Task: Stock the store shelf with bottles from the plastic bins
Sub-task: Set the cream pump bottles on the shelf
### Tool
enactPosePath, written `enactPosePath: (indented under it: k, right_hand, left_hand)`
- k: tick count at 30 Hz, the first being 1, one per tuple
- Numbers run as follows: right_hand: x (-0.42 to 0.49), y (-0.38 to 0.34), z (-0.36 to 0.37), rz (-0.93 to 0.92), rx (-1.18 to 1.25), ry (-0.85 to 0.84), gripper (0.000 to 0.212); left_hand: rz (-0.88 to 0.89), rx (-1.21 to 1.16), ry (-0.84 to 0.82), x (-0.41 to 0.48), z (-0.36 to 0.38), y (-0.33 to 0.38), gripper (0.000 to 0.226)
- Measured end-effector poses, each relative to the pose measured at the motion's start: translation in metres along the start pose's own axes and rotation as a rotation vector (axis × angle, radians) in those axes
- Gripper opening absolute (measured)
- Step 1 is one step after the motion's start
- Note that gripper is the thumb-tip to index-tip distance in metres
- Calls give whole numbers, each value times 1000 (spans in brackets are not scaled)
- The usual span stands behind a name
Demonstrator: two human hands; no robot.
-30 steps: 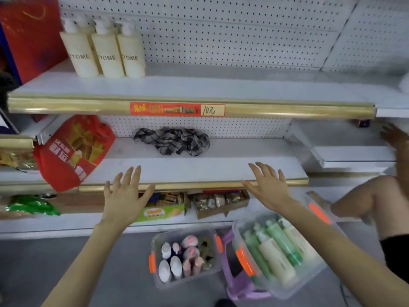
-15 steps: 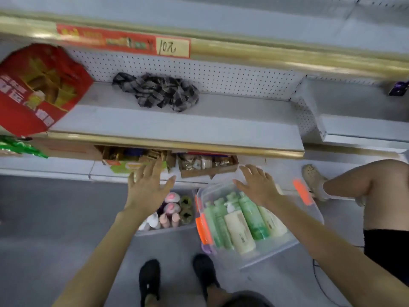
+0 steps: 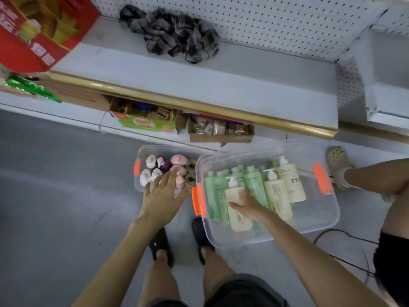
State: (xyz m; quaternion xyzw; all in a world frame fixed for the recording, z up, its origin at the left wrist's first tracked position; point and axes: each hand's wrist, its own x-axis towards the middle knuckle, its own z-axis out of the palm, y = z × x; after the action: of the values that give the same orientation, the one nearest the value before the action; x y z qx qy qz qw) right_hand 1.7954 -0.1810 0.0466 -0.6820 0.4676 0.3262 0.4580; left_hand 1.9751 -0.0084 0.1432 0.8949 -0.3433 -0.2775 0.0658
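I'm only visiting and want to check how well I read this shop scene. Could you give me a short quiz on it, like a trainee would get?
1. True or false: the checked cloth lies in the large bin.
2. Fill the gap: the left hand reaches over the ___ bin, above pink and white bottles.
3. Which hand grips the cream pump bottle? A: left. B: right hand.
Key: 1 false, it lies on the shelf. 2 small bin. 3 B.
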Motion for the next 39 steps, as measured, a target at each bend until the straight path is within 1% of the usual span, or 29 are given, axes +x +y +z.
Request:
enactPosePath:
  k: [3,5,7,9,11,12,14,16,17,20,22,24,27,29,32,33,35,36,37,38,39]
  right_hand:
    - [7,1,3,23,93,-10,102]
    - [8,2,10,50,142,22,112]
    - [9,5,21,87,158,90,123]
    - [11,10,32,120,114,168,125]
    - [13,14,36,156,118,209,119]
    - [13,13,36,166,156,200,113]
    - [5,5,29,150,296,131,90]
    - [-8,-8,18,81,487,45,65]
    - [-16,-14,11,39,576,2,57]
    - [-39,-37,-7,-107,726,-128,43]
    - [-53,-50,-14,-202,792,-211,36]
    - [-66,-63,-18,-282,856,-270,37]
    - [-78,-78,-20,-354,906,-363,54]
    - [-84,-84,-18,-393,909,-435,61]
    - [-87,-85,-11,-424,979,-525,84]
    - [-87,-85,-10,-426,1001,-544,88]
    - [-83,-80,-9,-424,996,-576,85]
    - [-80,-77,-9,-428,962,-573,79]
    - [-77,-73,-11,-419,913,-541,70]
    - [-74,-69,-15,-393,859,-463,63]
    - [-69,-64,-19,-355,800,-342,57]
  left_hand:
    - [-27,-21,-32,-1,8,-4,68]
    - [-42,-38,-41,-3,12,-4,65]
    - [-44,-60,-42,-4,14,-2,65]
    - [-42,-85,-49,-5,15,2,65]
    - [-38,-116,-48,-6,15,3,65]
    - [-36,-136,-40,-6,14,3,65]
    - [-27,-184,-11,-5,11,5,63]
    - [-13,-262,16,-5,5,10,57]
    - [-9,-319,25,-5,1,15,53]
    - [-14,-527,6,-6,-9,30,42]
    - [-40,-696,-37,-5,-14,39,28]
    - [-107,-896,-81,-4,-21,49,16]
    - [-133,-1110,-112,0,-24,56,17]
    - [-163,-1213,-118,1,-28,57,21]
    - [-204,-1326,-92,2,-28,54,34]
    - [-212,-1350,-86,1,-27,53,39]
    - [-228,-1404,-79,0,-23,52,50]
    - [-247,-1421,-78,-1,-22,53,52]
    - [-252,-1449,-81,-1,-20,52,50]
    - [-270,-1474,-85,-1,-18,52,44]
    - [-282,-1503,-101,-2,-16,52,38]
